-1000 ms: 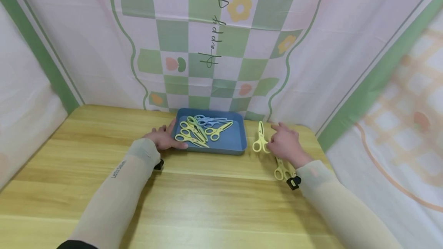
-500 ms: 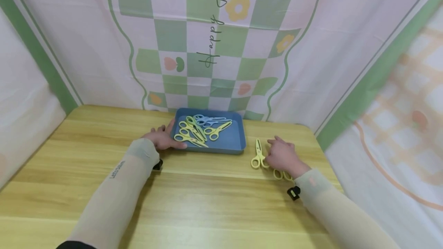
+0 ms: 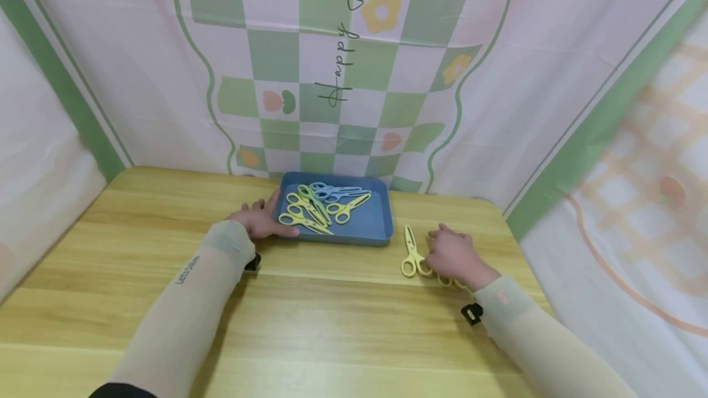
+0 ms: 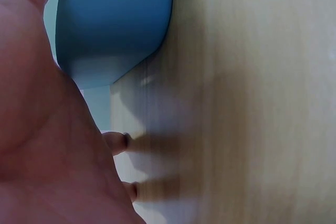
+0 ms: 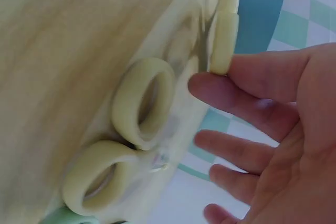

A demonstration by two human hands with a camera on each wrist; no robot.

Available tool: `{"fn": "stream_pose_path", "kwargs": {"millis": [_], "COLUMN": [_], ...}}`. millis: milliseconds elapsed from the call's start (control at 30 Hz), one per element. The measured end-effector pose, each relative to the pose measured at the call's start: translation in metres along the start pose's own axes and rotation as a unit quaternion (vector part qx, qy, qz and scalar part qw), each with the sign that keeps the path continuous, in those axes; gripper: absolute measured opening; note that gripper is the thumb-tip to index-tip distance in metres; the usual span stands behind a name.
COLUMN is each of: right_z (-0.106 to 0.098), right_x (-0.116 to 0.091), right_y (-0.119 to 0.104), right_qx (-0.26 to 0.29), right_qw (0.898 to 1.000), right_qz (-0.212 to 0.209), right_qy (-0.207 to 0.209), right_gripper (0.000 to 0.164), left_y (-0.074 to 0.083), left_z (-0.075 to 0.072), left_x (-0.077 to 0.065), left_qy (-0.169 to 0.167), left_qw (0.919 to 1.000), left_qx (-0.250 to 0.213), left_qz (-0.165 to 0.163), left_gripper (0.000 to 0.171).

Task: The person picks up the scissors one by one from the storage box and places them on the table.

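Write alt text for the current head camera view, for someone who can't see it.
A person's right hand pinches yellow scissors, blades pointing away, at a wooden table, while the left hand touches the left end of a blue tray holding yellow, green and blue scissors. Another pair's yellow handles show partly below the right hand; a checkered cloth hangs behind.

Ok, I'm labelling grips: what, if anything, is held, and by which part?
Right hand pinches yellow scissors by one handle loop; left hand rests against the blue tray.
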State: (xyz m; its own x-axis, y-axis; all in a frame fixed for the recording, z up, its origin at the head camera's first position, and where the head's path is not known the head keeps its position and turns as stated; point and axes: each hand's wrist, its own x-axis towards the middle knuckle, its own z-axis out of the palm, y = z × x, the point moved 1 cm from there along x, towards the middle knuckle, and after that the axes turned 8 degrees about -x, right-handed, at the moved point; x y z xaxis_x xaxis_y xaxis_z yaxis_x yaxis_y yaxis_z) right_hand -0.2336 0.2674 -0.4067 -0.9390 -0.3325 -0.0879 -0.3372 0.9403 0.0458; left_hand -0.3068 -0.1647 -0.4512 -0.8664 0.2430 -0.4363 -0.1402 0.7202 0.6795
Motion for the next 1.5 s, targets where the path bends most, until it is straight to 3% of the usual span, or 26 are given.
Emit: {"fn": "stream_pose_path", "kwargs": {"millis": [167, 333, 467, 700, 1233, 1500], "right_z": [-0.005, -0.008, -0.006, 0.003, 0.004, 0.002], "right_x": [-0.001, 0.001, 0.004, 0.008, 0.008, 0.006], "right_y": [-0.001, -0.004, -0.005, 0.0, -0.001, 0.001], "right_qx": [-0.019, 0.002, 0.016, -0.022, -0.057, -0.063], "right_qw": [1.0, 0.999, 0.999, 0.996, 0.995, 0.995], "right_qz": [-0.006, -0.032, -0.043, -0.092, -0.076, -0.077], "right_qy": [0.011, 0.019, 0.005, -0.004, -0.033, -0.028], "right_gripper": [0.034, 0.015, 0.023, 0.031, 0.028, 0.028], "left_y": [-0.001, 0.0, 0.0, 0.001, -0.002, 0.001], "left_z": [0.0, 0.0, 0.0, 0.001, 0.0, -0.001], "left_x": [0.001, 0.001, 0.001, -0.001, 0.003, -0.002], "left_qy": [0.001, 0.0, 0.002, 0.003, -0.003, -0.004], "left_qw": [1.0, 1.0, 1.0, 1.0, 1.0, 1.0], "left_qx": [0.004, 0.006, 0.005, 0.004, 0.0, 0.0], "left_qz": [-0.002, -0.002, 0.0, 0.001, 0.002, -0.004], "left_gripper": [0.141, 0.143, 0.142, 0.14, 0.138, 0.143]}}
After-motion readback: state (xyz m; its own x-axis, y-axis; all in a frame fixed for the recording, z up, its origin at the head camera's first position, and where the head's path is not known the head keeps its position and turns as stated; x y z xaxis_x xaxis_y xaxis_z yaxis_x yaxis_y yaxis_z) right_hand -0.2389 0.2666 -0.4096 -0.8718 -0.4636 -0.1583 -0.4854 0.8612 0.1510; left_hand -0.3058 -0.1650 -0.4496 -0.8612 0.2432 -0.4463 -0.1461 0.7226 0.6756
